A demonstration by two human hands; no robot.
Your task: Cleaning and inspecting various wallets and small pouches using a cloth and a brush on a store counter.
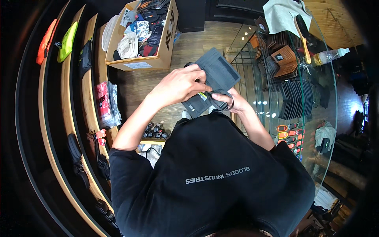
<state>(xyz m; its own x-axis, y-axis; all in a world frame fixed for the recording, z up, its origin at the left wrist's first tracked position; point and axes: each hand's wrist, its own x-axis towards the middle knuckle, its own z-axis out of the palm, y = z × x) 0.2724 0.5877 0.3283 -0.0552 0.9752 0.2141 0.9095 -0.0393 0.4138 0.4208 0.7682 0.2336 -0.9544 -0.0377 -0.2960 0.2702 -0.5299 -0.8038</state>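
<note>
A dark grey fabric pouch (pixel 216 67) hangs in front of my chest with its flap folded up and away from me. A black strip runs across the flap, and a strap with a dark buckle (pixel 223 105) loops at its right. My left hand (pixel 181 85) is closed on the pouch, its curled fingers at the fold below the flap. A small yellow-green patch (pixel 202 95) shows under those fingertips. From the right, my right hand (pixel 235 102) grips the lower body and strap, thumb on top; its other fingers are mostly hidden behind.
At left stand wooden shelves (pixel 69 118) with coloured pouches and packets. A cardboard box (pixel 158 59) full of caps and fabric items sits far left. Close at right is a glass display case (pixel 290 122) holding wallets, with a brush (pixel 303 37) and a bottle (pixel 331 56) on top.
</note>
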